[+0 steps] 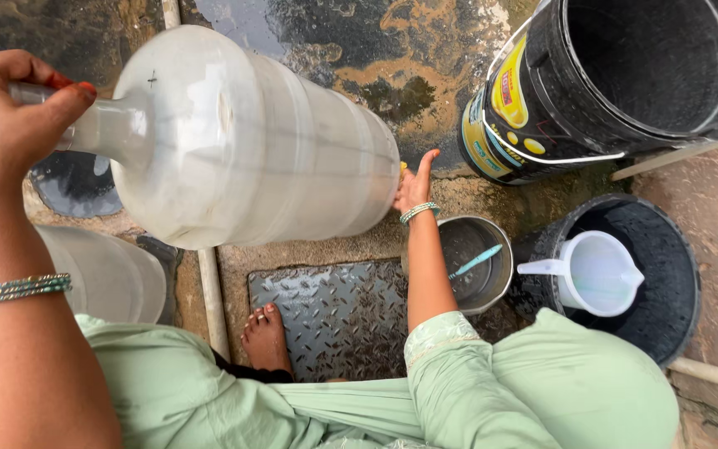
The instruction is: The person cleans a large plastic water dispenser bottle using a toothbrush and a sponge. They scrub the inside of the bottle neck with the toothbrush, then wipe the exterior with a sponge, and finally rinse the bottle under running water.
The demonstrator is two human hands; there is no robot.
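A large translucent water jug point(251, 141) is held sideways in the air, its narrow neck to the left and its base to the right. My left hand point(6, 104) is closed round the neck at the upper left. My right hand point(413, 185) presses flat against the jug's base, fingers up. Both wrists wear bead bangles. Under the jug lie wet stained concrete and a metal tread plate point(334, 316).
A steel pot point(474, 262) holding a turquoise stick sits right of my right arm. Beside it a black tub point(675, 283) holds a white plastic jug point(596, 273). A black and yellow bucket point(617, 75) stands at upper right. My bare foot point(265, 337) rests on the plate.
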